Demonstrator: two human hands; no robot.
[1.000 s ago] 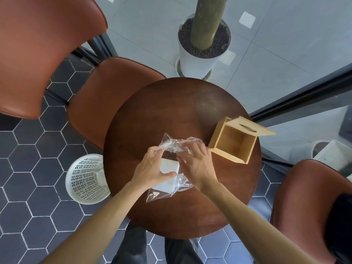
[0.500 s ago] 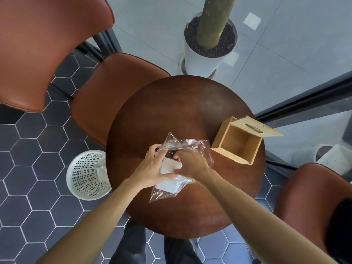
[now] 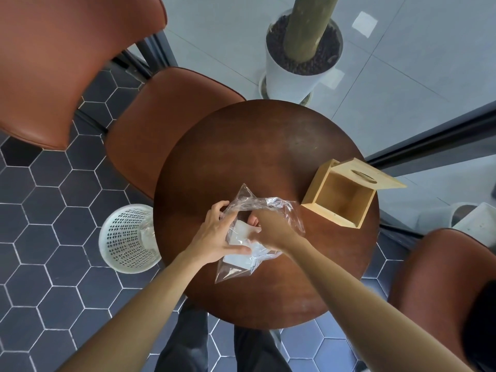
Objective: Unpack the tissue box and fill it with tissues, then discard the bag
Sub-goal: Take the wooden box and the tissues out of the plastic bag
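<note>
Two hands work the clear bag (image 3: 279, 210) on the counter (image 3: 255, 157): left hand (image 3: 214, 237) pinches its plastic edge, right hand (image 3: 271, 229) reaches inside, fingers curled around the tissues (image 3: 239, 232). Soft, light, slippery; grip the stack's sides. Wooden box (image 3: 341, 197) sits open nearby.

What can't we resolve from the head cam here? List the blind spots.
- Right hand: fingers are inside the clear bag; crinkled plastic and the hand's back hide whether they grip the white tissues.
- Tissues: part covered by the left hand; count unreadable.
- Wooden box: far inner wall hidden by its raised lid.
- White basket: right side hidden under the table edge; contents unclear.
</note>
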